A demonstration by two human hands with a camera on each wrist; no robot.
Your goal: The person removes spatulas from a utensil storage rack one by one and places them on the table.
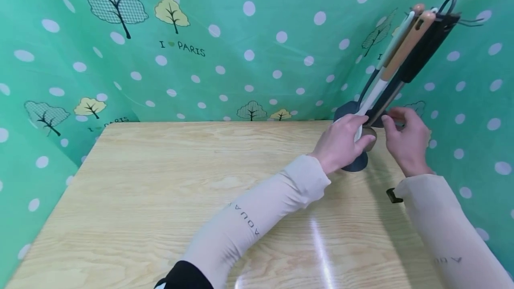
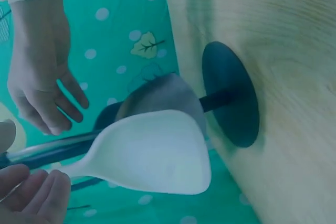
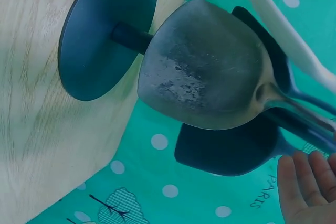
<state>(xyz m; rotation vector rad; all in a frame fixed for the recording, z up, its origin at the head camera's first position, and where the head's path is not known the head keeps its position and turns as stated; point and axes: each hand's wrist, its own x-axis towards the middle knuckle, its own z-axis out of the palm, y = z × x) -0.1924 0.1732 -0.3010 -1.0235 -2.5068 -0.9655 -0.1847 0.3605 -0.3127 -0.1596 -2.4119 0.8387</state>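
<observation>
A utensil stand with a round dark base stands at the table's right corner, with several cooking tools hanging from it. My left hand is at the white spatula, which has a wooden handle. Its fingertips lie along the spatula's neck, the thumb spread apart from them. On the other side, my right hand has loosely bent fingers with nothing between them, beside the tools. A worn metal wok spatula and a dark spatula hang near it.
A mint handle and a black handle rise toward the stand's top hooks. Green dotted cloth hangs behind and at both sides of the wood-grain table.
</observation>
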